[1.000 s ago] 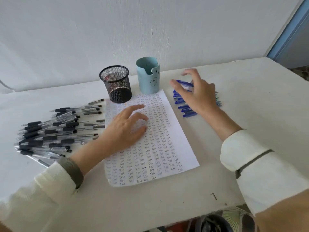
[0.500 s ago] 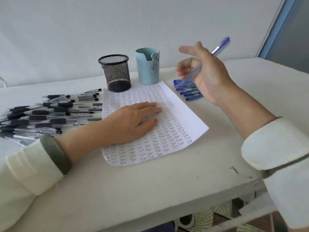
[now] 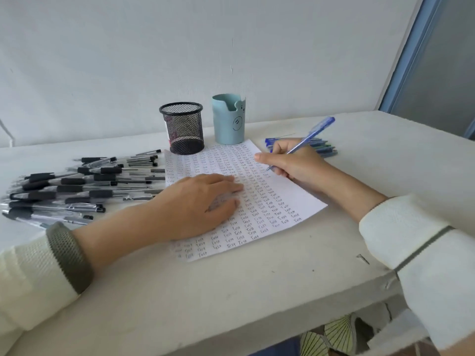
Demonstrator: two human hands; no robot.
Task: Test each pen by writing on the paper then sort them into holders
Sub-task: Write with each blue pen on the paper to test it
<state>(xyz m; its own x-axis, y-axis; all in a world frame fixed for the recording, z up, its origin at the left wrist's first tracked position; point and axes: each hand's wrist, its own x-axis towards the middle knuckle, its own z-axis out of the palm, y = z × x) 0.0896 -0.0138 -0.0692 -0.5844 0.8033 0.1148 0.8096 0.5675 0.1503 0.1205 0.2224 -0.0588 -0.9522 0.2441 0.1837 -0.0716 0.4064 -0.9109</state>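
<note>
Paper point(image 3: 282, 201): lay on the bench point(image 3: 231, 291), under the left hand point(image 3: 198, 204).
Left holder point(image 3: 183, 129): stood at the paper's far left corner.
Right holder point(image 3: 228, 122): stood just right of it.
Left pens point(image 3: 77, 188): lay left of the paper.
Right pens point(image 3: 326, 147): lay behind the right hand point(image 3: 293, 163).
Held pen point(image 3: 313, 132): sat in the right hand, tip over the paper.

The left hand point(image 3: 195, 206) hides the words on the paper point(image 3: 277, 201) beneath it, the rows beyond its fingertips are too small to read, and the black pens point(image 3: 51, 194) left of it run off the frame's edge. The right hand point(image 3: 293, 163) hides the middle of the pen point(image 3: 316, 129) it grips and much of the blue pens point(image 3: 327, 148) behind it. Beyond both hands, the blue holder point(image 3: 228, 122) hides its own inside, and a reddish thing point(image 3: 172, 136) in the mesh holder point(image 3: 187, 124) is too blurred to name.
</note>
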